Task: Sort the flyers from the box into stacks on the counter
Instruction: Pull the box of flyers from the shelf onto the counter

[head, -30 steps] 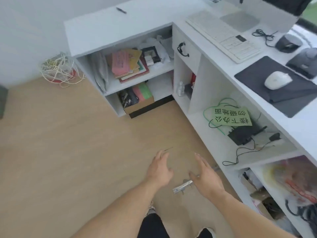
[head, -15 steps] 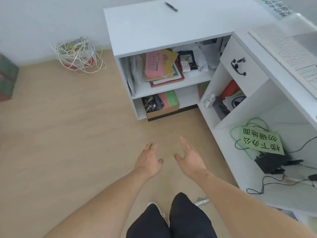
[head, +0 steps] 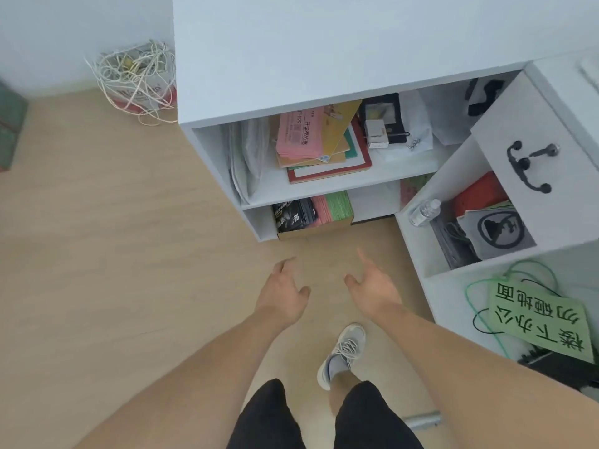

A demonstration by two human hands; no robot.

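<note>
- Bare floor lies open between both hands and the box; nothing stands in that path.
- The box fills the left part of the bottom shelf; beside it on the right the shelf is bare.
- Flyers rise close under the shelf board above, leaving a thin gap.
- The upper shelf is crowded: a paper pile in the middle, bags at the left wall.
- The bench top in view is clear.
- A cable tangle sits left, off the way.

Green sign, lower right shelf: handwritten 楼下办公 / 切硬地面, upside down to the camera. Pink flyer, upper shelf: "199", 开学季特惠. Other print illegible.
</note>
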